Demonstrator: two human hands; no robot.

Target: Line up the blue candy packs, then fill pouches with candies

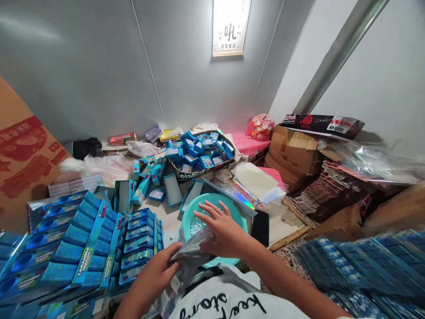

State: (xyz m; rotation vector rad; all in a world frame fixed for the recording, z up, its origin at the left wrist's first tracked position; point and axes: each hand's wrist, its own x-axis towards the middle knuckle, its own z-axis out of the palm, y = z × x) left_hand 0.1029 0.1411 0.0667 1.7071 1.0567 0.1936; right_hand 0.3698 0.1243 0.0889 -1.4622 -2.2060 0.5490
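My left hand (pixel 162 272) is closed on a clear plastic bag (pixel 191 248) just in front of my body, with the bag hanging down toward my lap. Over a turquoise basin (pixel 241 221), my right hand (pixel 221 228) has its fingers spread. The base of this hand meets the bag's upper edge; I cannot tell whether the thumb is inside it. Small pale round pellets (pixel 196 227) lie in the basin, partly hidden behind my right hand. Left of my left hand stand stacked blue display boxes (pixel 137 248) with round recesses.
A carton (pixel 182 176) full of small blue packs sits behind the basin. More blue boxes (pixel 63 248) fill the left side. A dark phone-like slab (pixel 260 228) lies right of the basin. Film-wrapped blue packages (pixel 361 266) and cardboard boxes (pixel 288 150) occupy the right.
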